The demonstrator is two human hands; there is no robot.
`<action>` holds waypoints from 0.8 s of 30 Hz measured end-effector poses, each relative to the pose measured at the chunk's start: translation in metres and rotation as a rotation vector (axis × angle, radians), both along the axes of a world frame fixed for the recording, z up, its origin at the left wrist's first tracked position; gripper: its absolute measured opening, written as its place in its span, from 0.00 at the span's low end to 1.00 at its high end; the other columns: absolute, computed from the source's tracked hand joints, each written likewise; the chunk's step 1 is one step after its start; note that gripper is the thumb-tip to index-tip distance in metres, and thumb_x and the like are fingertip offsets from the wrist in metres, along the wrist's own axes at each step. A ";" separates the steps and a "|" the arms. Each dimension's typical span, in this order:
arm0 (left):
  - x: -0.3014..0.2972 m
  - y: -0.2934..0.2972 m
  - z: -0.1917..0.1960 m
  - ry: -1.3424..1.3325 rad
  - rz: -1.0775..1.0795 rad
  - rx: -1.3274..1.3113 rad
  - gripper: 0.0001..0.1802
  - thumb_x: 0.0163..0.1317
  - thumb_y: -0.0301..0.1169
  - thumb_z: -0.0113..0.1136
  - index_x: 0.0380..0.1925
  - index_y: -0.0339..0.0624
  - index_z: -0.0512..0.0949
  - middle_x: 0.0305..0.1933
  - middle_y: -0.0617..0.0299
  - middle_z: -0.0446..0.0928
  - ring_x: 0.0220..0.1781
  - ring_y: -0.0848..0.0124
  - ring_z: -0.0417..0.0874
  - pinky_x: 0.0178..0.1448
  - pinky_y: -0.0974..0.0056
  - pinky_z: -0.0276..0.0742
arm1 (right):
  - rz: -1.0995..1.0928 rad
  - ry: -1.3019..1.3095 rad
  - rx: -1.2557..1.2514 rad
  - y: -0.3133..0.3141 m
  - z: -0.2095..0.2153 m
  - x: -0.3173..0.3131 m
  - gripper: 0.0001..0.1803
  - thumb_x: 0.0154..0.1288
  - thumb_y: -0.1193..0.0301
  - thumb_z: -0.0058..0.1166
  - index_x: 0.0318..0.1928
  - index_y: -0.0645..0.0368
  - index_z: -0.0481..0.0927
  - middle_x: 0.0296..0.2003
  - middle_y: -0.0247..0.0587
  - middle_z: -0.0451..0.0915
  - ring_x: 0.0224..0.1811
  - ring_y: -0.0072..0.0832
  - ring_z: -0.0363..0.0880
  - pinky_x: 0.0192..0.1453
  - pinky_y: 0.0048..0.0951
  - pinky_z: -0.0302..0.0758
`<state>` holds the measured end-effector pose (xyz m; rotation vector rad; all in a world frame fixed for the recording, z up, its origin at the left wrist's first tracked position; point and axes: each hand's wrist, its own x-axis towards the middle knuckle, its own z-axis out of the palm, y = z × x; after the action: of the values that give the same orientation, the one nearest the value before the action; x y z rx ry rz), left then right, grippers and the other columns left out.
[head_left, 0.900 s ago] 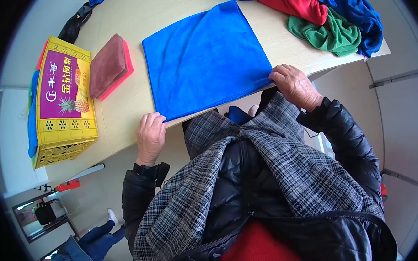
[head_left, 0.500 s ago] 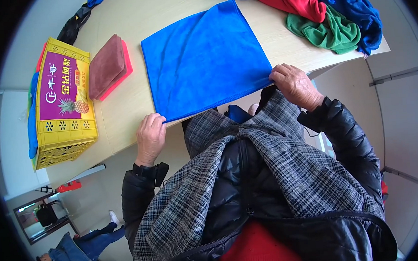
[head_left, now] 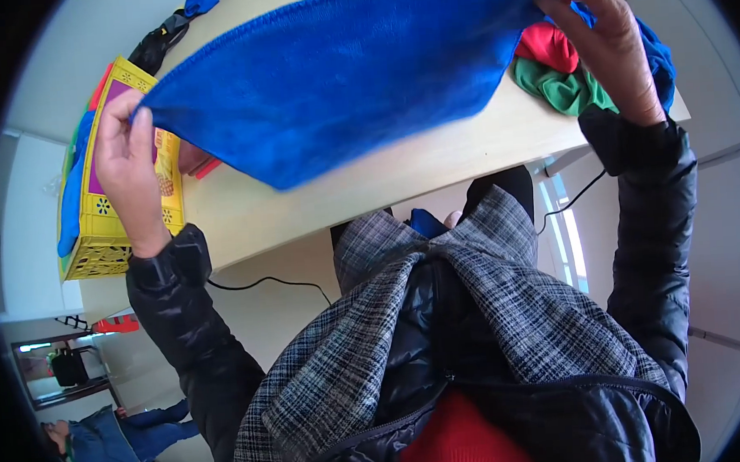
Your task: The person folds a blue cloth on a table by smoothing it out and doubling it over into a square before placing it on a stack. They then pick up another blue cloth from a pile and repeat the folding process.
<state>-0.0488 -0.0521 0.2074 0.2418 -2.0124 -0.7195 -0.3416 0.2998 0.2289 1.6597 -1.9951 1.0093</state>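
Note:
A blue cloth [head_left: 344, 80] hangs stretched between my two hands, lifted above the table; its lower edge is smeared by motion. My left hand [head_left: 128, 161] pinches one upper corner, in front of the yellow crate. At the opposite corner my right hand [head_left: 608, 38] is closed on the cloth, near the heap of cloths. Behind the blue cloth's left end, a brown folded cloth [head_left: 189, 157] with a red one under it is mostly hidden.
A yellow plastic crate [head_left: 104, 247] with cloths inside stands on the table [head_left: 434, 163] at left. Red [head_left: 548, 46] and green [head_left: 560, 88] cloths lie heaped with blue ones at far right. Black cables hang from both my sleeves. A person [head_left: 112, 441] is at lower left.
Both hands have risen from the table's near edge and moved apart and away from me. The blue cloth, flat on the table before, is now held up between them.

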 end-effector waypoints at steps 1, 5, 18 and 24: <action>0.000 0.000 0.007 0.013 0.000 -0.007 0.06 0.72 0.23 0.57 0.46 0.35 0.76 0.48 0.62 0.78 0.53 0.73 0.78 0.60 0.69 0.72 | 0.000 0.013 -0.007 0.001 0.007 0.001 0.05 0.78 0.72 0.50 0.44 0.55 0.80 0.38 0.37 0.79 0.39 0.31 0.78 0.51 0.26 0.77; 0.010 0.002 0.017 0.015 -0.076 0.219 0.07 0.73 0.26 0.57 0.47 0.35 0.77 0.49 0.63 0.78 0.53 0.76 0.78 0.60 0.71 0.72 | 0.016 -0.160 -0.018 0.007 0.015 0.004 0.07 0.77 0.73 0.51 0.38 0.58 0.78 0.29 0.33 0.72 0.34 0.23 0.72 0.41 0.28 0.74; -0.006 -0.047 -0.014 -0.303 -0.154 0.160 0.06 0.72 0.27 0.58 0.44 0.36 0.77 0.41 0.67 0.78 0.45 0.80 0.77 0.50 0.73 0.71 | 0.091 -0.145 0.254 -0.018 -0.013 -0.057 0.08 0.72 0.74 0.59 0.49 0.59 0.80 0.42 0.36 0.82 0.47 0.27 0.81 0.60 0.26 0.76; -0.058 -0.083 0.006 -0.207 -0.043 -0.062 0.06 0.71 0.28 0.60 0.43 0.37 0.77 0.38 0.69 0.77 0.40 0.80 0.75 0.45 0.71 0.72 | 0.109 0.019 0.001 -0.064 -0.008 -0.089 0.06 0.72 0.76 0.58 0.47 0.60 0.79 0.39 0.36 0.81 0.41 0.25 0.81 0.50 0.24 0.78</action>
<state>-0.1065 -0.1351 0.2129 0.2463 -2.2386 -0.6807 -0.4304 0.2359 0.2212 1.7883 -1.9117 1.0255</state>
